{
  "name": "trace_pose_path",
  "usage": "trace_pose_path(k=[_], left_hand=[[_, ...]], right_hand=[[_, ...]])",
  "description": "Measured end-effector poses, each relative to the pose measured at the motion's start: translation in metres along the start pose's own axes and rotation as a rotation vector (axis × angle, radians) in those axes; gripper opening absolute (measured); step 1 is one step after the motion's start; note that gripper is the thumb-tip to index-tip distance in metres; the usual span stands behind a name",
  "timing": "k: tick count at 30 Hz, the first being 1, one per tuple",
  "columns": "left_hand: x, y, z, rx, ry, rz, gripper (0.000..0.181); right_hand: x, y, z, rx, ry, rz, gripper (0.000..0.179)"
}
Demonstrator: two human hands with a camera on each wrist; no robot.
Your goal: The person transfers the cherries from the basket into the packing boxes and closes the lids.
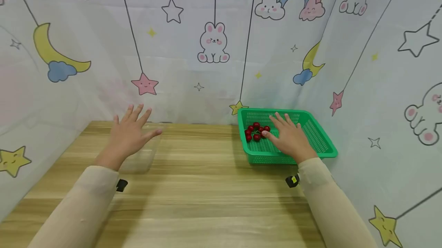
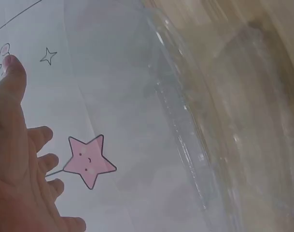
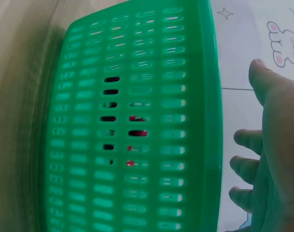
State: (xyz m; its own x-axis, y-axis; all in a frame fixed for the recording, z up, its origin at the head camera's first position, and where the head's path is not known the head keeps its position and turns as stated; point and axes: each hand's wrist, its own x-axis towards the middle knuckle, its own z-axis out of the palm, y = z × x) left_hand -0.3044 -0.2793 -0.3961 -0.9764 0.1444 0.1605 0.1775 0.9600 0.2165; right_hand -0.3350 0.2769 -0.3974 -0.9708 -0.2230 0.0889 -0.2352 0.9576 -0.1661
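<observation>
My left hand (image 1: 127,136) hovers with spread fingers above a clear plastic container (image 1: 145,161) on the left of the table. The container's transparent edge (image 2: 185,116) curves across the left wrist view, apart from the hand. On the right, a green slotted basket (image 1: 257,159) holds several dark red cherries (image 1: 256,137) gathered at its left side. My right hand (image 1: 291,140) is over the basket with its fingers extended, holding nothing. In the right wrist view the basket's side wall (image 3: 195,145) hides most of the cherries, and a little red shows through the slots.
A wood-grain table (image 1: 203,186) lies beneath both hands. White cloth (image 1: 193,102) printed with bunnies, stars and moons hangs behind the table and at its sides. A small black object (image 1: 292,181) is at the right wrist.
</observation>
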Motion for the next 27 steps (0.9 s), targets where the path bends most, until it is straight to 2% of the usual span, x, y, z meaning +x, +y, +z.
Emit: trace_pose_path(k=[7, 15, 19, 22, 27], left_hand=[[-0.003, -0.044, 0.005, -0.021, -0.095, -0.028, 0.122], [-0.015, -0.085, 0.018, -0.049, -0.228, -0.147, 0.144], [-0.018, -0.095, 0.024, -0.092, -0.267, -0.138, 0.146], [-0.019, -0.096, 0.026, -0.123, -0.280, -0.110, 0.146], [-0.016, -0.094, 0.031, -0.122, -0.282, -0.059, 0.145]], right_hand=[[-0.004, 0.010, 0.013, -0.008, -0.020, -0.002, 0.093], [-0.012, 0.019, 0.025, 0.040, -0.087, -0.013, 0.086], [-0.012, 0.019, 0.025, 0.055, -0.112, 0.001, 0.091], [-0.012, 0.019, 0.025, 0.057, -0.120, 0.004, 0.095], [-0.011, 0.021, 0.026, 0.061, -0.127, 0.011, 0.099]])
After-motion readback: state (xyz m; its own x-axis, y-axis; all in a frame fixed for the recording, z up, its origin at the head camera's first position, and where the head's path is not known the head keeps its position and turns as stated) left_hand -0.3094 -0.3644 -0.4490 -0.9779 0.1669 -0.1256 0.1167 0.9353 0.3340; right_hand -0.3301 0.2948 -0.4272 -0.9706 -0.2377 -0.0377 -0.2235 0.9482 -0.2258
